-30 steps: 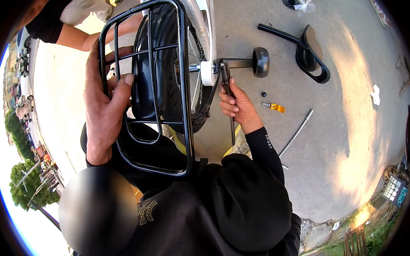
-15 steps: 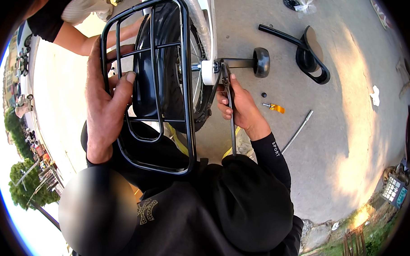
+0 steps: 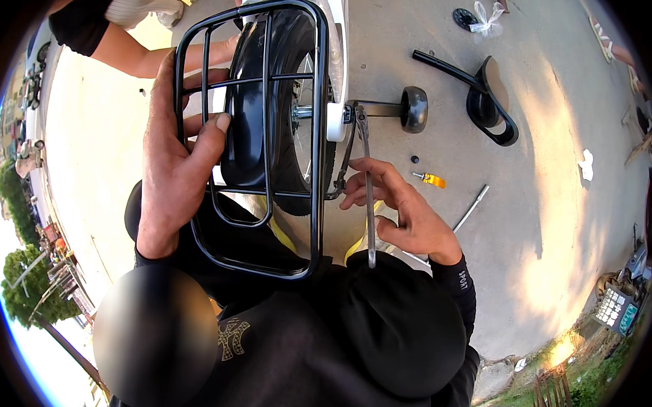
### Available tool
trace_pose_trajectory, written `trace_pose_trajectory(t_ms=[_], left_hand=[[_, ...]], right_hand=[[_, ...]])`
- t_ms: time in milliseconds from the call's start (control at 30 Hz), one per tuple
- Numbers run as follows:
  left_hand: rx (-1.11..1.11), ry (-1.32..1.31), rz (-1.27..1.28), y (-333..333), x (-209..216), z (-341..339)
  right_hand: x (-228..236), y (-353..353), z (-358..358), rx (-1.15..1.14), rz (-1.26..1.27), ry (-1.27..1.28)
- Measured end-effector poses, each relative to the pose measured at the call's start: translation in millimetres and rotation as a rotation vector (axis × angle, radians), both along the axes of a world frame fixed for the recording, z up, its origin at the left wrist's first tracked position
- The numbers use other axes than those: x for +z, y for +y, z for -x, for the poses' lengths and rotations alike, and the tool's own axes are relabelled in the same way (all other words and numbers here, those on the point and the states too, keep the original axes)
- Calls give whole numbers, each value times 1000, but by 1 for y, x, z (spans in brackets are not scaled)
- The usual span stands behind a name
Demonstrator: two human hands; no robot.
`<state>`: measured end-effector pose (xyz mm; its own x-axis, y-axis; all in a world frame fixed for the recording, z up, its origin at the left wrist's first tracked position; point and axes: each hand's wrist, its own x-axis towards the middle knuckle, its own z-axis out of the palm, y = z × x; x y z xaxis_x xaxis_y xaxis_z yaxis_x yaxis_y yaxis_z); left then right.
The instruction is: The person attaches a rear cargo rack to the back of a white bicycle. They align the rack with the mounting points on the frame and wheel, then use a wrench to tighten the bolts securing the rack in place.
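My left hand [image 3: 180, 162] grips the left side of a black metal carrier rack [image 3: 316, 203], thumb laid over its bars. Behind the rack stand a wheel's black tyre [image 3: 295, 192] and black mudguard [image 3: 243, 143]. A long steel wrench [image 3: 370, 226] has its head at the axle end beside the white frame [image 3: 335, 121]. My right hand [image 3: 412, 217] is at the wrench's handle, fingers spread and thumb apart, not closed round it. Just past the axle, a small black training wheel [image 3: 415, 110] sticks out on its arm.
On the ground at right lie another training wheel on a bracket [image 3: 480, 101], an orange quick-release clamp [image 3: 433, 180], a small black cap [image 3: 415, 159] and a metal rod [image 3: 471, 208]. Another person's arm [image 3: 141, 57] reaches behind the rack. A black disc [image 3: 464, 19] lies farther off.
My right hand has loosened from the wrench's upper part and slid down toward me along the handle. The rack has shifted slightly right with my left hand still on it.
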<state>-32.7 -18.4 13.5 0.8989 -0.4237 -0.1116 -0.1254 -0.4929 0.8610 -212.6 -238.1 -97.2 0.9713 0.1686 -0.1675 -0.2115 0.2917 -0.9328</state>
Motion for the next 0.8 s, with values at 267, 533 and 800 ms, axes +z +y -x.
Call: trace_pose_trajectory(t_ms=[267, 533, 800], left_hand=[[23, 25, 7, 3, 0, 4], [-21, 24, 16, 0, 2, 0], [-21, 27, -34, 2, -3, -3]], right_hand=[[-18, -67, -107, -88, 493, -37], [-131, -88, -184, -68, 171, 661], [-100, -134, -138, -479, 319, 528]])
